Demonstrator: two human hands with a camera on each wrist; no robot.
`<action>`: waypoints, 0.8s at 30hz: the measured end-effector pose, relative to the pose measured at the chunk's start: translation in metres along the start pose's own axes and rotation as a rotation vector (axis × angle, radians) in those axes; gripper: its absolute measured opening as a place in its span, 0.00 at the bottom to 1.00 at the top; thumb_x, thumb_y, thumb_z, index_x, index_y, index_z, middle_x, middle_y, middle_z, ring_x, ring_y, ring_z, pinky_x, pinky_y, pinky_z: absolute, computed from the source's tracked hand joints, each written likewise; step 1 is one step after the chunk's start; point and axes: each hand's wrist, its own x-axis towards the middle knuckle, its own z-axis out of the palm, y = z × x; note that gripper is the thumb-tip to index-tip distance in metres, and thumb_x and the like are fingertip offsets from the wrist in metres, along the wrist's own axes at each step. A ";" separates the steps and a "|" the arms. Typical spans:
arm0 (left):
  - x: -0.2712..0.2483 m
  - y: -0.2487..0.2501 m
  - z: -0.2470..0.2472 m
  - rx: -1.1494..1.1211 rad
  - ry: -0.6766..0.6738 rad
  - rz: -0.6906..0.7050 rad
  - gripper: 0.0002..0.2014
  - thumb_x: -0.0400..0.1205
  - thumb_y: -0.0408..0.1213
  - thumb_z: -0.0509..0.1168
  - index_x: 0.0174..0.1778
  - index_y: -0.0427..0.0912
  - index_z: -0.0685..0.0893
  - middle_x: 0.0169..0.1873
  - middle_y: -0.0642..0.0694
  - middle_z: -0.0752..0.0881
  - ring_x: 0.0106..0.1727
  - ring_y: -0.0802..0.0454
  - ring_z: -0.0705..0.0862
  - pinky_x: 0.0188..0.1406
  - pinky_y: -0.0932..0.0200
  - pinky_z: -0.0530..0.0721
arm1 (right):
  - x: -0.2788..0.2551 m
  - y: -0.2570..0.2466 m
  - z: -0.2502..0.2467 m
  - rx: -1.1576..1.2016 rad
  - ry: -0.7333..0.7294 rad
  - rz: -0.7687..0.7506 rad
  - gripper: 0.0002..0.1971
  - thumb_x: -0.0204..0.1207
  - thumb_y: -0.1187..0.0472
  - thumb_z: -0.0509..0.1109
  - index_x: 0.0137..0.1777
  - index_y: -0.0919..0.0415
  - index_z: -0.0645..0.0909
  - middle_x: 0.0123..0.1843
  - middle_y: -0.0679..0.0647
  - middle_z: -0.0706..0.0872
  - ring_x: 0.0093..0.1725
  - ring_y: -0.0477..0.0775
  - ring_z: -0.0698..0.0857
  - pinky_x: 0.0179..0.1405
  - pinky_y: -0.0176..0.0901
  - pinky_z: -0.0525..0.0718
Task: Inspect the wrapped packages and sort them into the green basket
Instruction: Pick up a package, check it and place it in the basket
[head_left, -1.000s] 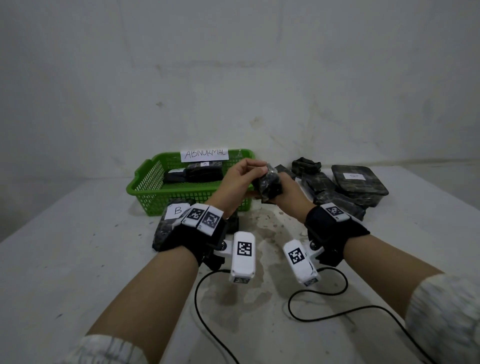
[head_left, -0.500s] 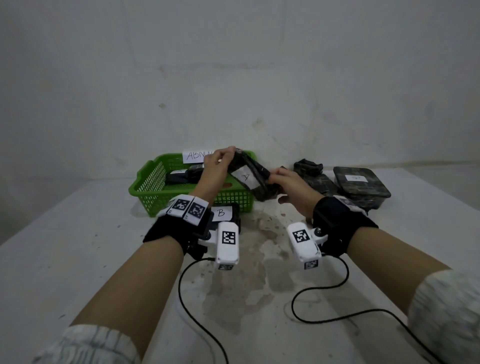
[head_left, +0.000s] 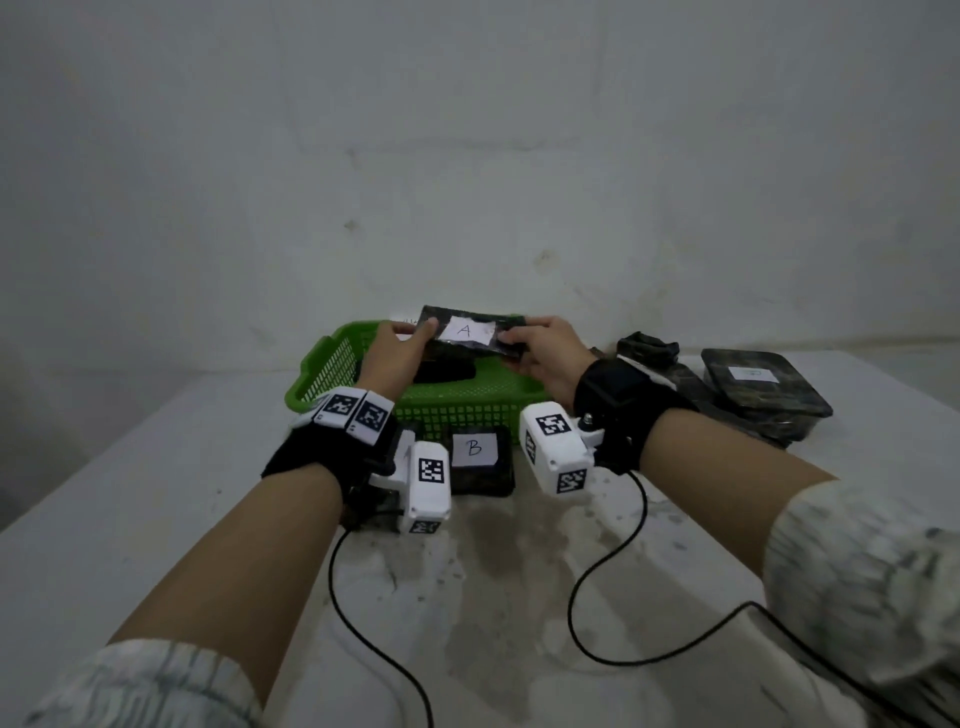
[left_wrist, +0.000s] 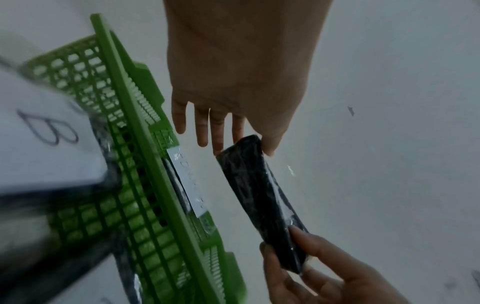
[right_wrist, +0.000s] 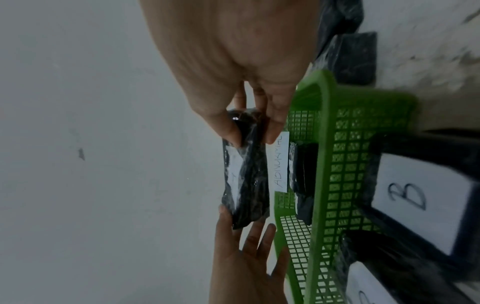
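A dark wrapped package (head_left: 467, 332) with a white label marked A hangs level over the back of the green basket (head_left: 457, 410). My left hand (head_left: 410, 338) pinches its left end, thumb on top and fingers beneath. The right end sits pinched between the thumb and fingers of my right hand (head_left: 524, 343). The left wrist view shows the package (left_wrist: 259, 195) edge-on beside the basket rim (left_wrist: 161, 185). In the right wrist view the package (right_wrist: 246, 174) hangs next to the basket's ABNORMAL label (right_wrist: 281, 162). Dark packages (head_left: 436, 371) lie inside the basket.
A package marked B (head_left: 475, 452) lies on the table just in front of the basket, between my wrists. Several dark wrapped packages (head_left: 753, 384) are piled at the right. Two black cables (head_left: 576, 613) trail across the stained table. A wall stands close behind.
Both hands carried the package forward and up, from in front of the basket to above it. It turned so the A label faces me.
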 end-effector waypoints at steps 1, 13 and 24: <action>0.006 -0.003 -0.008 0.112 -0.004 -0.004 0.22 0.82 0.57 0.57 0.63 0.42 0.76 0.63 0.39 0.81 0.63 0.40 0.79 0.68 0.45 0.75 | 0.005 0.000 0.010 -0.020 -0.018 0.026 0.06 0.76 0.76 0.67 0.50 0.69 0.77 0.41 0.59 0.82 0.36 0.52 0.83 0.32 0.42 0.86; 0.077 -0.071 -0.066 0.679 0.183 -0.256 0.27 0.87 0.47 0.52 0.75 0.30 0.65 0.74 0.28 0.67 0.75 0.34 0.66 0.74 0.49 0.61 | 0.089 0.041 0.090 -0.350 -0.222 0.328 0.08 0.78 0.68 0.64 0.39 0.59 0.74 0.41 0.53 0.77 0.38 0.48 0.80 0.38 0.39 0.84; 0.100 -0.098 -0.065 0.747 0.132 -0.179 0.18 0.86 0.34 0.49 0.71 0.33 0.69 0.66 0.30 0.77 0.65 0.33 0.77 0.63 0.44 0.74 | 0.128 0.062 0.131 -0.694 -0.312 0.303 0.22 0.81 0.65 0.63 0.75 0.68 0.72 0.74 0.62 0.76 0.70 0.63 0.78 0.61 0.47 0.80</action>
